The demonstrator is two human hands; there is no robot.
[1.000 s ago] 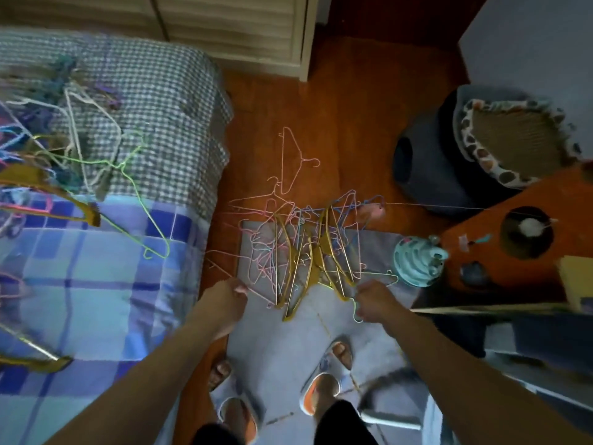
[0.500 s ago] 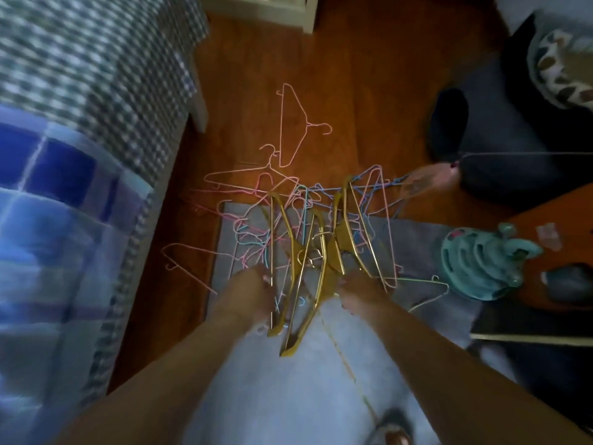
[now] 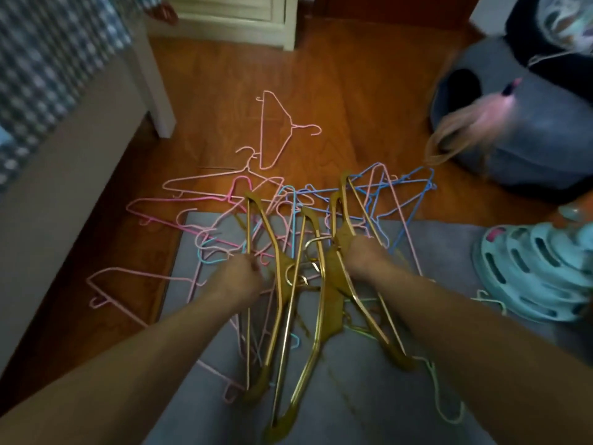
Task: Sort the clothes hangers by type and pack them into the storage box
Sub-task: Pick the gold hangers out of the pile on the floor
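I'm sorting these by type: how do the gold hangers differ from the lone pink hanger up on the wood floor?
The gold hangers are thick with broad shoulders; the pink hanger is thin wire. The gold hangers lie tangled on the grey mat, between both hands; the pink hanger lies alone on bare floor, untouched. Both have a hook at the top.

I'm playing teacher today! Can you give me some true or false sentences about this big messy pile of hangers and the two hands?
1. Both hands are down in the hanger pile. True: the left hand and right hand reach into it.
2. The gold hangers are packed in a box. False: they lie tangled on the grey mat.
3. One pink hanger lies apart on the wooden floor. True.
4. All the thin hangers are green. False: most are pink, and some are blue hangers.
5. A turquoise toy sits right of the pile. True.
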